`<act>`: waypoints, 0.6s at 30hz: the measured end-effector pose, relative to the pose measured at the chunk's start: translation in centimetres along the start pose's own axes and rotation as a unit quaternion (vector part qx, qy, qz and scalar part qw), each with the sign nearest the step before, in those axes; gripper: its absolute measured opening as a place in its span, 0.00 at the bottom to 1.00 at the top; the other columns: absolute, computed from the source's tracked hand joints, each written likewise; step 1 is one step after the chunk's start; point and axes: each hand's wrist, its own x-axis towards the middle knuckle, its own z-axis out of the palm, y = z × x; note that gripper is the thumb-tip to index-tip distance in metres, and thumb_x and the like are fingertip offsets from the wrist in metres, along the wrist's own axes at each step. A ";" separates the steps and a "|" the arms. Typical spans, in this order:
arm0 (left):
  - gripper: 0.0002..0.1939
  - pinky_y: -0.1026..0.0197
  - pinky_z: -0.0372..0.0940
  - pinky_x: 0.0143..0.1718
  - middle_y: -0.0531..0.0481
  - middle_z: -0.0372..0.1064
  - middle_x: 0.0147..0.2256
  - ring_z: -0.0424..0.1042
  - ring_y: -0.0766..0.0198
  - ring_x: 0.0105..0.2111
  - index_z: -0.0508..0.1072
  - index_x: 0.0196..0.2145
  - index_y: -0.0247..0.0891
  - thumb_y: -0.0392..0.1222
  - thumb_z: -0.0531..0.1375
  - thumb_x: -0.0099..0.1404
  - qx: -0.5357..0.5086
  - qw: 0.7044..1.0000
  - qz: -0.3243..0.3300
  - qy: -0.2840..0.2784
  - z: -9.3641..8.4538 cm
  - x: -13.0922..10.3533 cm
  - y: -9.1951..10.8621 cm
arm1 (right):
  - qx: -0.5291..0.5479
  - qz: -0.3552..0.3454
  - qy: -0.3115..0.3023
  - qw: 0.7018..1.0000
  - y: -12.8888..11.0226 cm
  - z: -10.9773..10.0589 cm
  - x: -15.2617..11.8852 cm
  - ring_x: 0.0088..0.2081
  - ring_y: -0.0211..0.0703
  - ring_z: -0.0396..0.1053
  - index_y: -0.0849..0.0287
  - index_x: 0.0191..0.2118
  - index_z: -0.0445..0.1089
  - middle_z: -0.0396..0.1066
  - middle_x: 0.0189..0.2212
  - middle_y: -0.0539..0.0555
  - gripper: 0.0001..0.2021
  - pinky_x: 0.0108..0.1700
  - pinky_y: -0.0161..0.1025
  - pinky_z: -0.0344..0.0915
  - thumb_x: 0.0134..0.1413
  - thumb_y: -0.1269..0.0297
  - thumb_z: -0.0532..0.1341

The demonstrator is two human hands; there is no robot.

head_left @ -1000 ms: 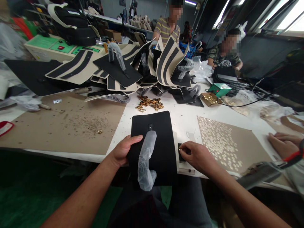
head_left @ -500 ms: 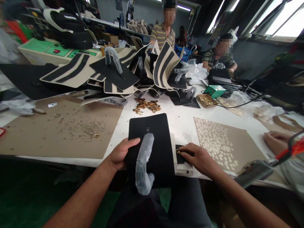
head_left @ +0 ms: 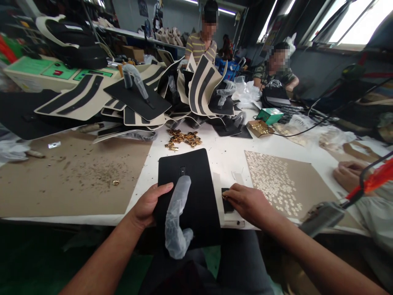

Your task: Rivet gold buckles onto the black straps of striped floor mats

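Observation:
My left hand (head_left: 152,204) grips the left edge of a black panel (head_left: 201,192), thumb on top and fingers beneath. The panel hangs partly over the table's front edge. A handle (head_left: 176,213) wrapped in clear plastic runs down its face from a small dark fitting (head_left: 183,171). Right of the panel, my right hand (head_left: 245,203) pinches a small gold metal piece (head_left: 225,196) at its fingertips. That piece is over a small black pad (head_left: 227,206) near the table edge. The fingers partly cover both piece and pad.
Gold fittings (head_left: 184,139) lie in a heap behind the panel. Many small rings cover a brown board (head_left: 273,184) at right. Panels with handles (head_left: 147,94) are piled at the back. A co-worker's hand (head_left: 350,174) rests at far right, near a grey tool (head_left: 325,217).
The view has shifted slightly, so most things appear further left. My right hand has turned a little over the black pad, covering more of the gold piece. My left hand keeps its hold.

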 end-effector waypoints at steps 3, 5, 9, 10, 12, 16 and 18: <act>0.11 0.59 0.76 0.29 0.42 0.81 0.29 0.79 0.56 0.25 0.80 0.37 0.29 0.40 0.69 0.59 0.032 0.999 0.038 -0.004 0.0 0.0 0.0 | -0.010 -0.024 -0.010 1.000 0.2 -0.2 0.0 0.38 0.42 0.74 0.48 0.52 0.77 0.75 0.42 0.53 0.15 0.36 0.37 0.63 0.72 0.61 0.54; 0.12 0.58 0.76 0.29 0.42 0.80 0.27 0.78 0.57 0.23 0.80 0.37 0.28 0.41 0.70 0.59 0.039 0.999 0.036 -0.005 0.0 0.0 -0.1 | -0.023 -0.041 -0.014 0.999 0.5 -0.3 0.0 0.38 0.43 0.73 0.49 0.52 0.78 0.75 0.40 0.54 0.15 0.37 0.37 0.63 0.72 0.61 0.53; 0.12 0.59 0.76 0.30 0.42 0.80 0.28 0.78 0.57 0.23 0.81 0.38 0.30 0.42 0.70 0.60 0.050 0.998 0.047 0.000 -0.3 0.1 -0.2 | 0.030 -0.040 0.003 0.999 1.0 0.2 0.1 0.39 0.42 0.73 0.49 0.49 0.80 0.75 0.39 0.54 0.15 0.40 0.37 0.65 0.72 0.60 0.55; 0.11 0.59 0.76 0.30 0.43 0.80 0.28 0.78 0.57 0.24 0.81 0.38 0.31 0.42 0.69 0.60 0.052 0.997 0.050 0.001 -0.3 0.2 -0.3 | 0.071 -0.024 0.013 0.997 1.1 0.5 0.1 0.39 0.42 0.73 0.49 0.48 0.80 0.75 0.39 0.53 0.14 0.41 0.36 0.65 0.71 0.60 0.56; 0.11 0.59 0.76 0.31 0.43 0.80 0.28 0.78 0.56 0.25 0.81 0.37 0.33 0.42 0.69 0.60 0.055 0.997 0.050 0.003 -0.4 0.2 -0.4 | 0.158 0.017 0.041 0.987 1.3 1.2 0.1 0.39 0.41 0.74 0.48 0.46 0.80 0.75 0.40 0.51 0.11 0.43 0.36 0.67 0.68 0.60 0.60; 0.10 0.59 0.75 0.29 0.44 0.79 0.27 0.77 0.58 0.23 0.82 0.36 0.33 0.43 0.70 0.59 0.058 0.997 0.049 0.007 -0.4 0.4 -0.4 | 0.220 0.046 0.073 0.972 1.4 2.2 -0.1 0.40 0.41 0.74 0.49 0.43 0.80 0.75 0.39 0.50 0.09 0.43 0.37 0.68 0.65 0.61 0.62; 0.10 0.61 0.75 0.28 0.44 0.80 0.27 0.77 0.58 0.24 0.82 0.35 0.32 0.42 0.70 0.58 0.061 0.997 0.053 0.012 -0.3 0.4 -0.3 | 0.210 0.037 0.070 0.974 1.3 2.1 -0.1 0.39 0.41 0.74 0.50 0.42 0.80 0.75 0.39 0.51 0.09 0.43 0.37 0.68 0.65 0.62 0.61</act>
